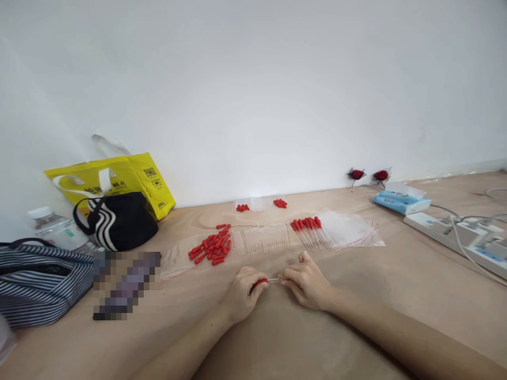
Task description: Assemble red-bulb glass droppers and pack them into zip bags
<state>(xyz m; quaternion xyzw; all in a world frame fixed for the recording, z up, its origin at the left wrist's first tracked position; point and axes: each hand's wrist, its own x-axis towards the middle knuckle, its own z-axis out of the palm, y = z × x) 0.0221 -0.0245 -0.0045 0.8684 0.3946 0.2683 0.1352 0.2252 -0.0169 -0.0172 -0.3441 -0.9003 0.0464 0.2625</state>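
Low over the near table, my left hand (246,290) is closed around a red rubber dropper bulb (260,283). A thin clear glass dropper tube (274,281) runs from the bulb to my right hand (304,282), whose fingers pinch its other end. Beyond my left hand lies a pile of loose red bulbs (212,245). Behind both hands a row of bare glass tubes (267,238) is laid side by side. Several droppers with red bulbs on them (311,232) lie fanned out to the right of that row.
Clear plastic bags (352,232) lie right of the droppers. Bagged red bulbs (280,203) rest by the wall. At right are a tissue pack (402,200) and a power strip (455,237) with cables. A yellow bag (152,184), black pouch (130,224) and striped bag (43,285) stand left.
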